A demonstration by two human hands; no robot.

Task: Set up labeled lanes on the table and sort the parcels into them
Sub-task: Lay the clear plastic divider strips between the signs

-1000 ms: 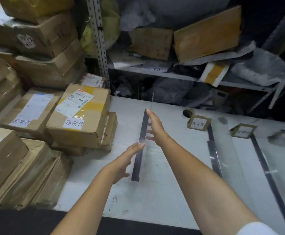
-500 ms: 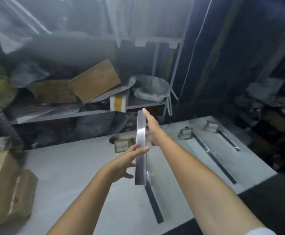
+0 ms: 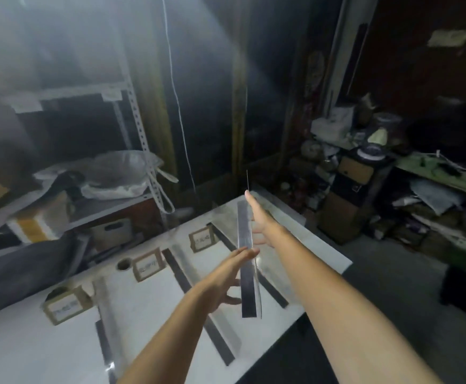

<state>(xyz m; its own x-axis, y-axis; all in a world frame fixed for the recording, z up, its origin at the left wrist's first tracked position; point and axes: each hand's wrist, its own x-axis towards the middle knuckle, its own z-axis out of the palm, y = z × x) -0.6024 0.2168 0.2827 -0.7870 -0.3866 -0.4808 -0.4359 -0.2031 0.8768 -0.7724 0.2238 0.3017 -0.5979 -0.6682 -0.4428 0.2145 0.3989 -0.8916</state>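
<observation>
Head view, motion blur over most of the frame.

- Left hand (image 3: 223, 281), lower centre: fingers are lying straight and close together, the fingertips (image 3: 250, 252) touching the near face of the clear strip (image 3: 248, 289). The thumb is hanging below, apart from the fingers.
- Right hand (image 3: 261, 225), centre, above and right of the left: fingers are stretching out straight along the far side of the strip. Whether the palm is pressing against it, I cannot tell.
- The strip is standing on edge between the two flat hands, running from centre frame down towards lower centre, raised over the right part of the table (image 3: 157, 314).
- The white table is filling the lower left. Dark strips (image 3: 183, 278) are lying across it side by side. Three brown-framed label cards are sitting along its far edge: one at left (image 3: 64, 304), one in the middle (image 3: 147, 265), one nearest the hands (image 3: 202, 238). Their text is too blurred to read.
- A tape roll (image 3: 124, 264) is lying just left of the middle card.
- A metal rack (image 3: 143, 134) with bags is standing at upper left; cluttered shelves (image 3: 364, 167) are filling the right.
</observation>
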